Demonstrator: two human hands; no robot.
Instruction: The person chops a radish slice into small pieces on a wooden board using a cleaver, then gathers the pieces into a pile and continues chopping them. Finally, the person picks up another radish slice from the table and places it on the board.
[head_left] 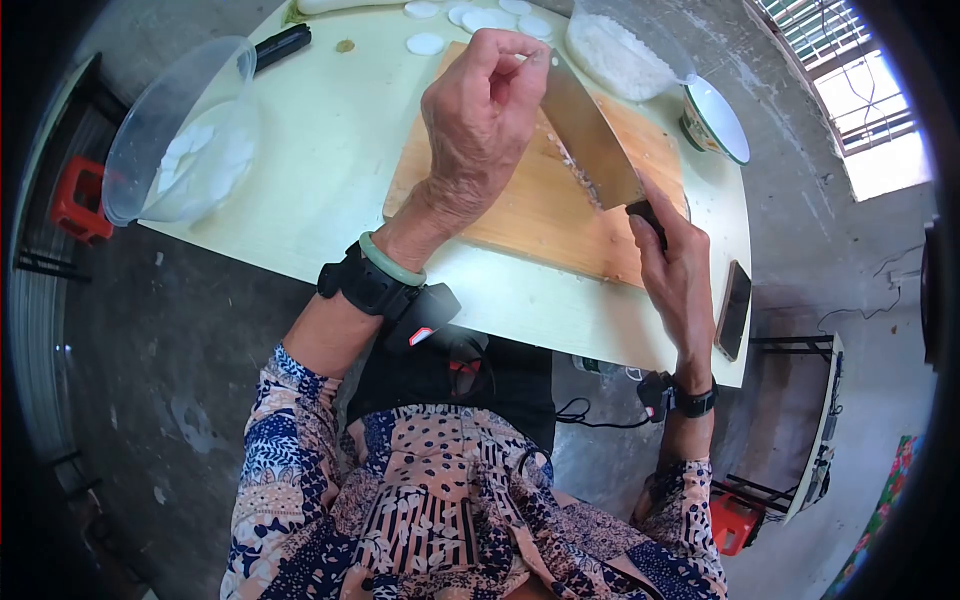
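My right hand (675, 265) grips the black handle of a broad kitchen knife (592, 130). The blade slants up and away to the left above a wooden chopping board (475, 225). At its far end my left hand (482, 125) is closed, with thumb and index finger pinched at the tip of the blade. Small pale chopped bits (578, 178) lie in a line along the blade's lower edge. A few more crumbs are near the board's front edge. The far part of the board is hidden behind the knife and my left hand.
White round slices (488, 20) lie at the table's far side, beside a clear bag of white shreds (618, 58). A patterned bowl (715, 118) stands tilted at right, a phone (735, 310) nearer. A clear plastic bowl (125, 165) with white slices sits left, near a black object (283, 46).
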